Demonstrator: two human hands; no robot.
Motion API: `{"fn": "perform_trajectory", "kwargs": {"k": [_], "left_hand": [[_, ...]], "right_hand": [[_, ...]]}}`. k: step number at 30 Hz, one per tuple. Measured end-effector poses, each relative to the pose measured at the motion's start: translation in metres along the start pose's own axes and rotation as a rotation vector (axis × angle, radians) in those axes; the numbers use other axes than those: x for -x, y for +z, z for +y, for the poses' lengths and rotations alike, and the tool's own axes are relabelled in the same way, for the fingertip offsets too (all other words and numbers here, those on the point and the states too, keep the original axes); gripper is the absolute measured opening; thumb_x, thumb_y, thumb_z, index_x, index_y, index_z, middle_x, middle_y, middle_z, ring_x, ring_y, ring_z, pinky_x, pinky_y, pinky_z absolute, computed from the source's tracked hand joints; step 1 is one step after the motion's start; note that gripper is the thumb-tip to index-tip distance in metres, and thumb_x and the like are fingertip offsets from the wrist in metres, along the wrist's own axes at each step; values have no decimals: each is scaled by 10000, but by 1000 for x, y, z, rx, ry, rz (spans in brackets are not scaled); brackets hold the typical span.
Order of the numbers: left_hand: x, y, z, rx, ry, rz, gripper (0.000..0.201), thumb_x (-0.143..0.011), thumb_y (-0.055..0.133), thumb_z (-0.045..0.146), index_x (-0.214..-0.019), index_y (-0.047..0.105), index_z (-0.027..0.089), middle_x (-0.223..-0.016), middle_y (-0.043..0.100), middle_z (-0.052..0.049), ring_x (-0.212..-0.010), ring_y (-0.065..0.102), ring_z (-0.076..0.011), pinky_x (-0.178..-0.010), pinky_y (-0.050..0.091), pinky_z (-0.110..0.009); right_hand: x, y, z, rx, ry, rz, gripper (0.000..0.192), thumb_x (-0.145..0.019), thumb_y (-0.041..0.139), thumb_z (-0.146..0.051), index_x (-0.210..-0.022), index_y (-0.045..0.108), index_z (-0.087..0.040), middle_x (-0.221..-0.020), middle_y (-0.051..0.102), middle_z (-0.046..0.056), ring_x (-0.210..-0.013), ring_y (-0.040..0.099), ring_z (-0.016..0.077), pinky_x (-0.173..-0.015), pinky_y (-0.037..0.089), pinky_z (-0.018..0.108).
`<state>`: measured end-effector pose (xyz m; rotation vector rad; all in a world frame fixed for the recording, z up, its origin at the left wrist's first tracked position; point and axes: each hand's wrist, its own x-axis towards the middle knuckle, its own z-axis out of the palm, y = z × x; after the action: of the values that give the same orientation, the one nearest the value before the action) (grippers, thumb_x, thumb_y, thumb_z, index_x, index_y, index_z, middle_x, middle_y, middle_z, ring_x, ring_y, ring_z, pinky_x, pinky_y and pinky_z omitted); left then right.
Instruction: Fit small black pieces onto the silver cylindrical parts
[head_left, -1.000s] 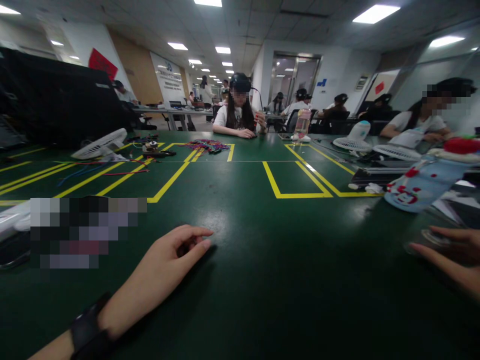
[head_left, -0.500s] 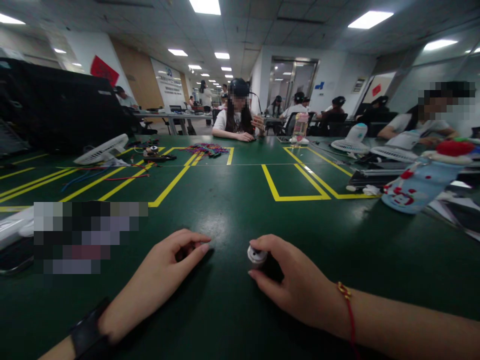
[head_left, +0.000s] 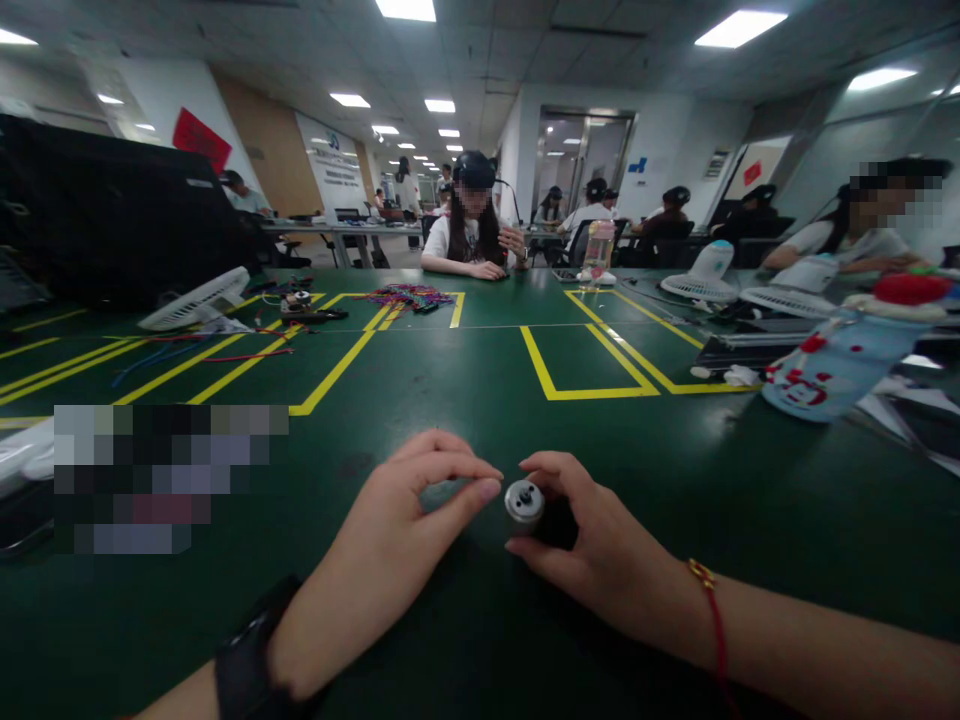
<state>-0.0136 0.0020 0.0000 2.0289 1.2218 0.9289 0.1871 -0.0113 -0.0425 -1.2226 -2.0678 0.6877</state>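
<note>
Just below the frame's centre, your right hand (head_left: pixel 600 560) grips a small metal motor (head_left: pixel 523 503) over the green table (head_left: pixel 480 400), its round end face toward the camera and its axis seemingly running back into your palm. Your left hand (head_left: pixel 405 545) sits just left of it, thumb and forefinger pinched; whether they hold anything, I cannot tell.

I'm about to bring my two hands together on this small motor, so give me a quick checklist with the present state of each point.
1. Right hand has the small motor in its grip: ok.
2. Motor's metal end faces the left hand: ok.
3. Left hand's thumb and forefinger pinched close beside the motor: ok; whether they hold anything, cannot tell.
4. Bare green table just ahead of both hands: ok.
5. Blue patterned bottle lies well away to the right: ok.
</note>
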Motion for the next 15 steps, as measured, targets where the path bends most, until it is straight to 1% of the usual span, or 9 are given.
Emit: {"fn": "perform_trajectory", "kwargs": {"k": [3,4,7,9,10,12,15], "left_hand": [[0,5,3,23,26,-76,137,-855,599,341,-897,722,298,-974,636,0,-910,591,-186,-838,463,-327],[-1,5,5,24,33,-77,141,-856,596,341,-889,724,293,-973,639,-4,-909,590,-189,-834,467,-329],[-1,1,6,13,16,-1,156,-853,593,365,-864,726,285,-932,643,-8,-887,593,-196,-808,472,-330],[1,-3,-1,-7,-19,27,157,-843,604,390,-888,729,306,-934,637,-1,-891,592,-197,-812,466,-333],[3,-4,-6,-23,-33,11,154,-840,610,391,-902,732,319,-956,634,2,-909,590,-198,-830,461,-340],[7,-1,-19,-89,-40,-58,143,-829,627,384,-907,742,347,-1024,629,2,-970,574,-213,-880,442,-372],[12,9,-32,-243,-9,-148,148,-817,641,372,-918,747,391,-1142,613,-6,-1069,524,-267,-923,408,-458]], "right_hand": [[0,1,-1,-32,-4,-15,555,-757,665,-290,-1224,373,-227,-1089,574,29,-948,565,132,-812,469,288],[-1,1,-1,-38,-1,-22,551,-759,665,-293,-1222,374,-228,-1088,575,26,-954,564,132,-818,468,290],[0,0,-3,-17,8,-26,555,-757,665,-297,-1228,375,-252,-1106,566,10,-974,557,127,-840,462,289],[1,-2,-4,4,4,-16,553,-755,657,-279,-1231,377,-256,-1100,565,8,-962,559,122,-831,461,279],[1,-2,-4,12,-3,-11,547,-754,650,-267,-1229,380,-250,-1094,566,11,-952,560,120,-825,461,274],[2,-3,-4,30,-21,0,526,-751,638,-248,-1216,392,-235,-1086,565,19,-937,560,118,-813,462,267],[2,-2,-6,68,-47,17,505,-751,626,-233,-1206,406,-229,-1121,550,27,-966,551,123,-840,460,270]]}}
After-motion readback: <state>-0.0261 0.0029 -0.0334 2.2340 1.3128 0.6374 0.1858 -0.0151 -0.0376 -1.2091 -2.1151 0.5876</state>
